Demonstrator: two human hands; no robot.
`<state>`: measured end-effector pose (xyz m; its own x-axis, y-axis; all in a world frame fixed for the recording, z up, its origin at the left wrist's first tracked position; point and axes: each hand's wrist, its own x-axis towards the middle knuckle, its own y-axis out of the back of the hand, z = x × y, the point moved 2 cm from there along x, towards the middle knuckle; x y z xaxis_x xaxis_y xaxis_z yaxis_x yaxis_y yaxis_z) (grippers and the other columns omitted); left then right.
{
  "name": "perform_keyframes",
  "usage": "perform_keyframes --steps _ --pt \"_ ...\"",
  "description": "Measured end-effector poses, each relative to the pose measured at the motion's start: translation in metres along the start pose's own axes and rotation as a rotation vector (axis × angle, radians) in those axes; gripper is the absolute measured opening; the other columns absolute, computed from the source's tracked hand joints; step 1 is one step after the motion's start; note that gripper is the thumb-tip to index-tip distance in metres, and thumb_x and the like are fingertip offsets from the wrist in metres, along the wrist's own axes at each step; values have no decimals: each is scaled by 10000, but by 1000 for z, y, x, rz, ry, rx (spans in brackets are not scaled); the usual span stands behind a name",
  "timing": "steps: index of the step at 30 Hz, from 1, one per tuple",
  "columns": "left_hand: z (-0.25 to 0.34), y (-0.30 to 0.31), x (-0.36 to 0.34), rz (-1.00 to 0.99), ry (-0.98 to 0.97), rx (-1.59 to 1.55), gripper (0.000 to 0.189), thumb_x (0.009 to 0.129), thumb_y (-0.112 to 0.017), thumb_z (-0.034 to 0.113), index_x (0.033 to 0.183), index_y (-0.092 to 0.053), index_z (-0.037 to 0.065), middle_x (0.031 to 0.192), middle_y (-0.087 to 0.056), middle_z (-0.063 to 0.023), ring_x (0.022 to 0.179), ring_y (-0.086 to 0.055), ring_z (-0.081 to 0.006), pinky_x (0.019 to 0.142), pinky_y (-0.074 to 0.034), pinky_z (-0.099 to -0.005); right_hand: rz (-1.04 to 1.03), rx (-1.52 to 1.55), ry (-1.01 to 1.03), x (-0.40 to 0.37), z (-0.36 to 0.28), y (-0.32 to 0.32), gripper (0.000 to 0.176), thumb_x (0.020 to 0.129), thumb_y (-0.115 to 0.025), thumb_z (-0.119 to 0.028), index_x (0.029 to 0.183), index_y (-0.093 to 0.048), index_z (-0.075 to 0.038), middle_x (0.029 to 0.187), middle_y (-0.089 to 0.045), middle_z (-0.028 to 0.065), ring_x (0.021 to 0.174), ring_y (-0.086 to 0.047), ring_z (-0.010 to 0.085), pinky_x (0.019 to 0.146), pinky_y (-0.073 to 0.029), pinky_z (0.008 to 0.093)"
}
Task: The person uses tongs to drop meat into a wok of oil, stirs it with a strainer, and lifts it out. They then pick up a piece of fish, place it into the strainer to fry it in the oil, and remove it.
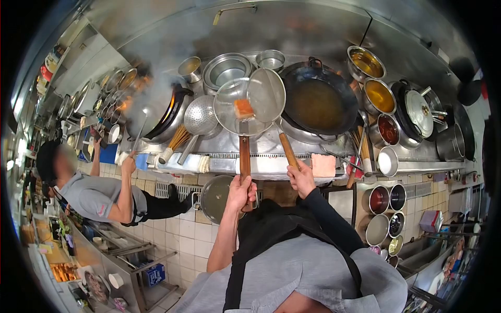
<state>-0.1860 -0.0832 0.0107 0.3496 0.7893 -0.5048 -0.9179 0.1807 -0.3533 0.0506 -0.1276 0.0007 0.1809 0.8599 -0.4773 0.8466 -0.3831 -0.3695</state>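
Observation:
My left hand [241, 194] is wrapped round the wooden handle of a wire-mesh strainer [225, 107]. An orange piece [243, 108], pale along its lower edge, shows within that strainer; I cannot make out what it is. Closed on another wooden handle, my right hand [301, 179] holds a second mesh strainer [269, 91]. The two strainers overlap at their rims, left of a black wok [321, 104] containing brownish liquid. A perforated metal skimmer [200, 116] lies on the stove to the left of the strainers.
Metal bowls [227, 70] stand behind the strainers. Pots of yellow liquid [379, 95] and red sauce [388, 129] line the right side. At left, a co-worker [112, 193] tends a smoking wok [167, 112] with flames. A large pot [214, 201] sits below the counter edge.

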Motion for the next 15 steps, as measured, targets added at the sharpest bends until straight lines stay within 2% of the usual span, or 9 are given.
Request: perform_keyframes --steps 3,6,9,12,15 --pt "-7 9 -1 47 30 37 133 1084 -496 168 1048 -451 48 787 -587 -85 545 -441 -94 457 -403 -260 -26 32 -60 7 3 10 88 985 -622 -117 1000 -539 -91 698 -485 -34 463 -384 31 365 -240 221" --pt "-4 10 -4 40 39 24 134 1084 -493 166 1045 -452 44 785 -587 -84 545 -443 -95 455 -402 -257 -8 -83 -2 4 5 13 128 976 -630 -121 1084 -581 -72 709 -508 -22 475 -394 36 388 -272 229" --pt "4 3 -14 31 23 13 123 1082 -500 163 1046 -441 61 761 -583 -76 533 -439 -92 436 -388 -250 68 -329 153 4 4 19 263 966 -638 -122 1209 -605 -27 757 -578 19 558 -490 95 496 -407 270" --pt "0 14 -12 -23 23 -50 139 1082 -507 178 1040 -445 61 769 -591 -75 536 -439 -89 443 -394 -253 208 -576 512 8 11 24 365 960 -641 -121 1299 -590 4 835 -634 56 713 -569 150 675 -486 303" --pt "-2 22 0 34 43 36 155 1083 -510 189 1033 -446 57 766 -592 -76 538 -441 -88 450 -400 -259 192 -569 472 6 12 27 368 956 -640 -112 1298 -585 14 881 -648 70 815 -588 171 768 -497 314"
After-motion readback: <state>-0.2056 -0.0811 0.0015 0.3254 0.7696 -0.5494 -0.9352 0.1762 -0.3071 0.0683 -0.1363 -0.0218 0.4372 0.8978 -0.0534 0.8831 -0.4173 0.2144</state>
